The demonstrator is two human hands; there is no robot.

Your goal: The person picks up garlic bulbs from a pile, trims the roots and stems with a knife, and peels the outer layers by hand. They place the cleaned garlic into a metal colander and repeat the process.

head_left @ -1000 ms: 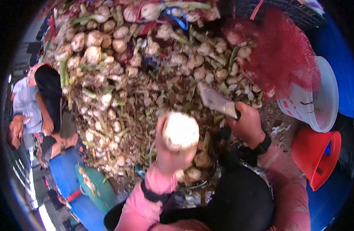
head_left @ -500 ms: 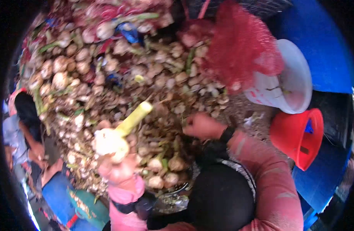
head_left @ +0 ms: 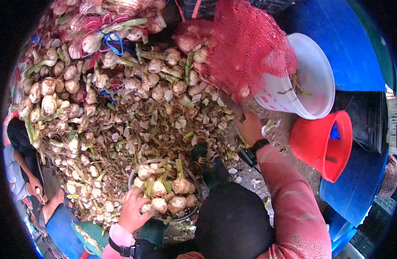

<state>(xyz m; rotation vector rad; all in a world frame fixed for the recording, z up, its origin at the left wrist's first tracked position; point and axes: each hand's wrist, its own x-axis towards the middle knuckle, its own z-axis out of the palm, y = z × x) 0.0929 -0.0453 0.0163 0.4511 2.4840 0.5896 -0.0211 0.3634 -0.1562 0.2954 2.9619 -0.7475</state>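
Note:
My left hand [head_left: 133, 212] is at the left rim of a round bowl [head_left: 196, 179], its fingers apart and touching or nearly touching the garlic bulbs inside. Several bulbs [head_left: 181, 185] with short green stems fill this bowl. Beyond the bowl's right side, my right hand [head_left: 250, 127] is closed beside the heap's edge, below the red mesh sack [head_left: 246, 43]. A dark, flat thing shows at its fingertips, too unclear to name. Loose bulbs, peels and dry stalks form the large heap [head_left: 138, 125].
A white bucket [head_left: 317, 77] and a red bucket [head_left: 321, 142] lie tilted on the right, near blue containers [head_left: 354, 181]. Filled mesh sacks [head_left: 116, 26] are at the top. Another person's hand [head_left: 36, 185] shows at far left, above a blue container [head_left: 66, 220].
The garlic bulb with a thick stem has left my raised left hand, which is now lower, at the bowl. My right hand has moved right and slightly up. The whole view has shifted.

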